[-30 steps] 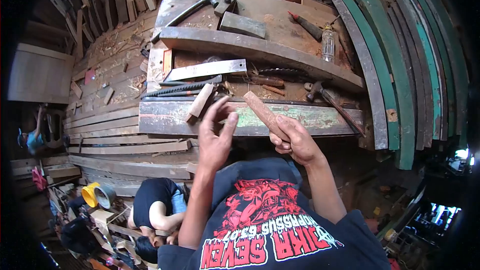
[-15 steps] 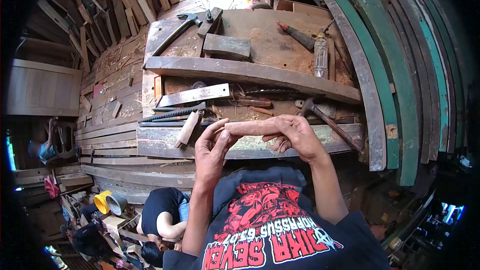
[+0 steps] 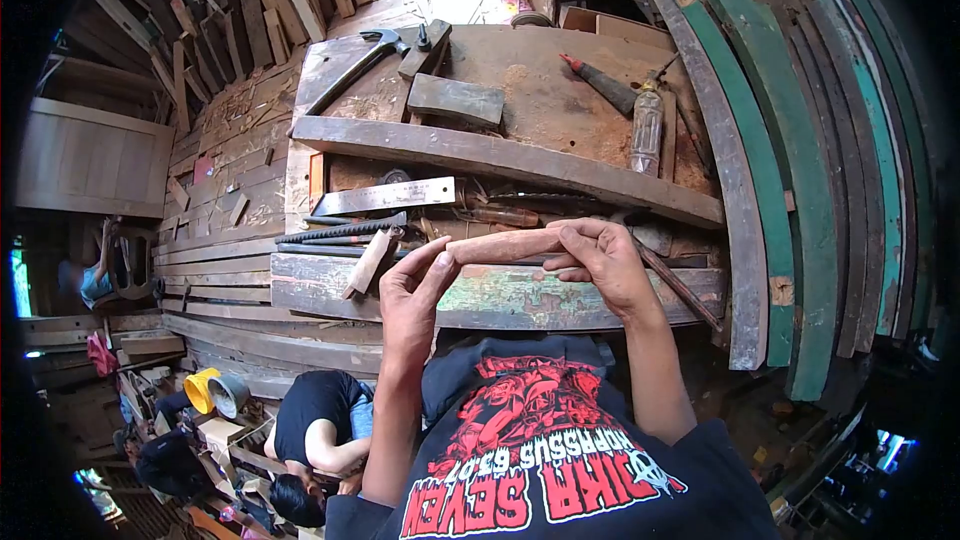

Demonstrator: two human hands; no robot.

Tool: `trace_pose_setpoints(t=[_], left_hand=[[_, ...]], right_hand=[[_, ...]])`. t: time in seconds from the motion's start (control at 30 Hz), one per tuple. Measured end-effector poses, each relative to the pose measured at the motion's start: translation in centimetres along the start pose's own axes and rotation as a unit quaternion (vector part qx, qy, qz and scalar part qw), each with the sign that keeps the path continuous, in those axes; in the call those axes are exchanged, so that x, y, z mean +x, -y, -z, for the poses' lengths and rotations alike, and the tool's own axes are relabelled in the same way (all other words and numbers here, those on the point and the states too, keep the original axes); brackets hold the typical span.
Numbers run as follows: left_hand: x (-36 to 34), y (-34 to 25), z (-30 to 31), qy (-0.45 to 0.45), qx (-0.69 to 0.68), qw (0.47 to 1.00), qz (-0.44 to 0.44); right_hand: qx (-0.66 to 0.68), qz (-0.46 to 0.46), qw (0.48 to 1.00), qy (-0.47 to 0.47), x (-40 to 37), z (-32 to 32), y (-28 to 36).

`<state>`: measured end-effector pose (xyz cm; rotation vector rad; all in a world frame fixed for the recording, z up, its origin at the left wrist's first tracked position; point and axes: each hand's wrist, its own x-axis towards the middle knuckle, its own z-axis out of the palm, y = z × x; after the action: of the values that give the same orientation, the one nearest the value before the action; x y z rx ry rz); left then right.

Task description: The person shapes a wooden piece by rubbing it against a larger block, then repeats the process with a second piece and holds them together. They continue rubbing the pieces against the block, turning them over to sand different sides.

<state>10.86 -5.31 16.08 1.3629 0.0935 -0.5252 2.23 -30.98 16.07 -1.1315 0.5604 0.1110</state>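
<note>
A slightly curved, reddish-brown piece of wood [image 3: 505, 246], shaped like a tool handle, is held level between both hands above the bench's front plank. My left hand [image 3: 412, 292] pinches its left end between thumb and fingers. Around the right end, the fingers of my right hand [image 3: 605, 265] are closed. Just left of my left hand, a wood-bodied tool [image 3: 370, 262] leans on the plank. Past my right hand lies a hammer [image 3: 670, 280] with a dark wooden handle. Behind the held piece sit a metal square [image 3: 385, 196] and some chisel-like tools [image 3: 500, 214].
The workbench [image 3: 540, 70] carries a claw hammer [image 3: 350, 70], a wooden block [image 3: 455, 100] and a glass bottle [image 3: 647, 130]. Long green-painted boards [image 3: 775, 140] stand along the right. A person in a dark shirt [image 3: 318, 420] bends at lower left, near yellow and grey buckets [image 3: 215, 393].
The wood piece has turned a little, its curve now showing more, with its right end raised. My right hand has shifted slightly up and right; the view has tilted a little.
</note>
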Motion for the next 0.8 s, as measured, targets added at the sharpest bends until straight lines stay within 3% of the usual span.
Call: trace_pose_setpoints(t=[0.2,0.43,0.7,0.77,0.8], left_hand=[[0.0,0.2,0.1,0.013,0.022,1.0,0.015],[-0.7,0.0,-2.0,0.128,0.167,0.978,0.001],[-1.1,-1.1,-3.4,0.154,0.211,0.963,0.063],[-1.3,-2.1,-3.7,0.163,0.246,0.949,0.108],[-1.3,-1.1,-3.4,0.161,0.247,0.951,0.09]], right_hand=[[0.033,0.003,0.999,-0.007,0.8,0.8,-1.4],[0.021,0.009,1.0,-0.006,0.6,0.5,-1.5],[0.008,-0.002,1.0,0.013,1.1,-1.0,-2.4],[0.005,0.022,0.999,0.039,1.5,-1.5,-3.4],[0.004,0.033,0.998,0.053,1.5,-1.9,-3.9]])
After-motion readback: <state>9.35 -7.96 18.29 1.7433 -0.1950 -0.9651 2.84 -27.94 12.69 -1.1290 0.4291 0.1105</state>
